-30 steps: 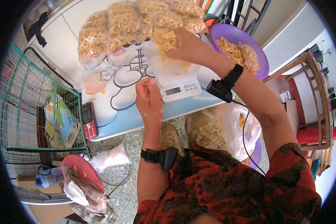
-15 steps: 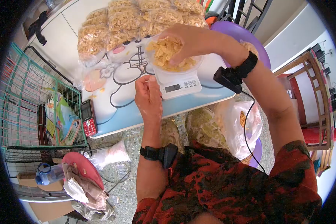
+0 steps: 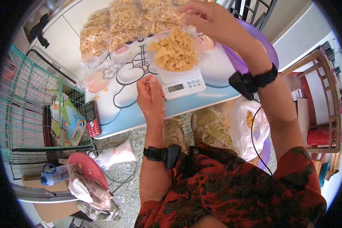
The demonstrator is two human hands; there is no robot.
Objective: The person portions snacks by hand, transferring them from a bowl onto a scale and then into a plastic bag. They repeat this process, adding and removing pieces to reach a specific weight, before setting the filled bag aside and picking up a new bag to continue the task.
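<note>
A clear plastic bowl (image 3: 200, 60) heaped with yellow dried flakes (image 3: 176, 51) sits on a white digital kitchen scale (image 3: 186, 89); its lit display is too small to read surely. My right hand (image 3: 207, 19) is raised above the bowl's far right side, fingers bent and apart, holding nothing. On the table's near part, my left hand (image 3: 151, 93) rests beside the scale's left edge, fingers curled in and thumb up. Nothing shows in its grip. Several clear bags of flakes (image 3: 127, 22) are stacked at the back of the table.
A red mobile phone (image 3: 92, 118) lies at the table's left edge. Left of it stands a green wire cage (image 3: 45, 114). A purple basin (image 3: 260, 41) is beyond the right side. Below it hangs a white plastic bag (image 3: 250, 129). A cable (image 3: 253, 133) trails from my right wrist strap.
My right hand has come out of the bowl, moving up and right, leaving the flakes heaped and uncovered. The left hand stays in place.
</note>
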